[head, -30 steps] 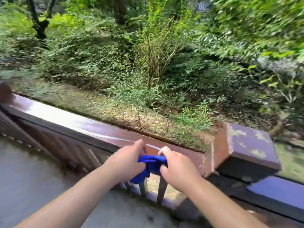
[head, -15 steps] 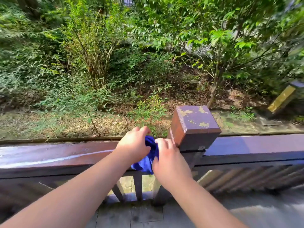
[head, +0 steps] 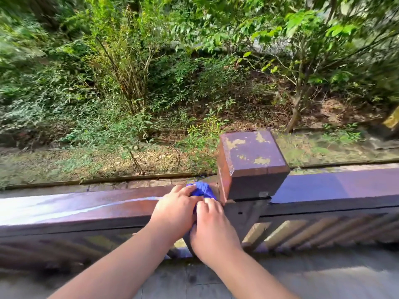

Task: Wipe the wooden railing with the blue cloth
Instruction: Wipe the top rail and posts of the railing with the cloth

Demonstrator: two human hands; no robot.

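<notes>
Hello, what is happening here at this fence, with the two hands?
A person is wiping a wooden railing. Both the left hand and the right hand press a bunched blue cloth onto the top rail, right against the square post. The rail to the left shines with glare; the part beyond the post lies in shade.

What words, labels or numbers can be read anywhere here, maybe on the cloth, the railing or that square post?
None: no writing, label, number or sign shows in this view.
Blue cloth: plain, mostly hidden under the left hand and right hand.
Wooden railing: only glare and wood grain.
Post cap: yellowish patches of flaked paint, not letters.
Yellow object at the far right edge: too blurred to tell.
</notes>
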